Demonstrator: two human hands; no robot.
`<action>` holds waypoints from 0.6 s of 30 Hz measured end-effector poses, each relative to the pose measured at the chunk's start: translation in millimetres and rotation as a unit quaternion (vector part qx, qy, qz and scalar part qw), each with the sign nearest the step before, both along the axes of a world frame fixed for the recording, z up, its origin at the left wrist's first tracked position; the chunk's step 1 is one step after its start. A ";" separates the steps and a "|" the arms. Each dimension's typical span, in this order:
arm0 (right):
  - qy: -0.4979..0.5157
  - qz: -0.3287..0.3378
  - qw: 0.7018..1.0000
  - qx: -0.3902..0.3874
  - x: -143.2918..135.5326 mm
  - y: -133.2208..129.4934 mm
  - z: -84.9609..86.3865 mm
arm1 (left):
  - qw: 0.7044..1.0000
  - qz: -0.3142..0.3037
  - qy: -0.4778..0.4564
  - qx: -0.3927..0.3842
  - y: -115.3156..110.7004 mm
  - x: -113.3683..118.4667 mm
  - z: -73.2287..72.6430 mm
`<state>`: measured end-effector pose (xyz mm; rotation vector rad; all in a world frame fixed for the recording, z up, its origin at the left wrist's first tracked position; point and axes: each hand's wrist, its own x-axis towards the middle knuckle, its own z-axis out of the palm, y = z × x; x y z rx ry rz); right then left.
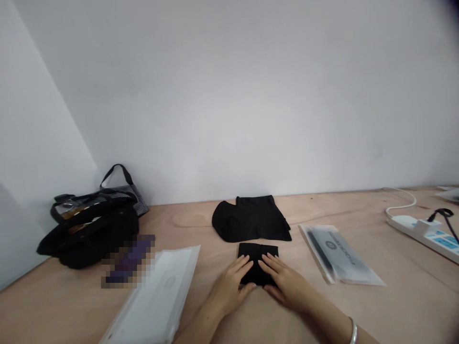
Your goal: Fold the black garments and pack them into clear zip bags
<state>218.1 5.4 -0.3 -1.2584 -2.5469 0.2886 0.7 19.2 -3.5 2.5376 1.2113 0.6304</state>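
Near left lies a frosted pouch (154, 298); at near centre, the left hand (231, 283) and right hand (289, 284) rest, fingers open and straight, on a folded black cloth (256, 273). Right of them lies a printed packet (340, 255); beyond the hands, a larger black garment (251, 220), with a black bag (100, 234) far left

A silver bangle (354, 330) circles the bare right forearm (328, 313).
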 end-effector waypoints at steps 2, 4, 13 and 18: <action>0.011 -0.012 1.000 -0.004 -1.9 0.1 -4.3 | 1.000 0.000 -0.017 -0.003 -0.5 -0.1 1.3; 0.029 -0.028 0.999 -0.014 -3.0 -0.2 -5.1 | 0.999 0.003 -0.034 -0.004 -1.3 0.2 3.4; 0.329 -0.045 0.943 -0.026 -1.2 -3.8 27.0 | 0.980 0.015 -0.192 -0.057 -12.9 -1.6 32.9; 0.439 -0.100 0.887 -0.106 -2.5 8.3 18.6 | 0.923 0.050 -0.354 -0.143 -10.2 3.9 35.0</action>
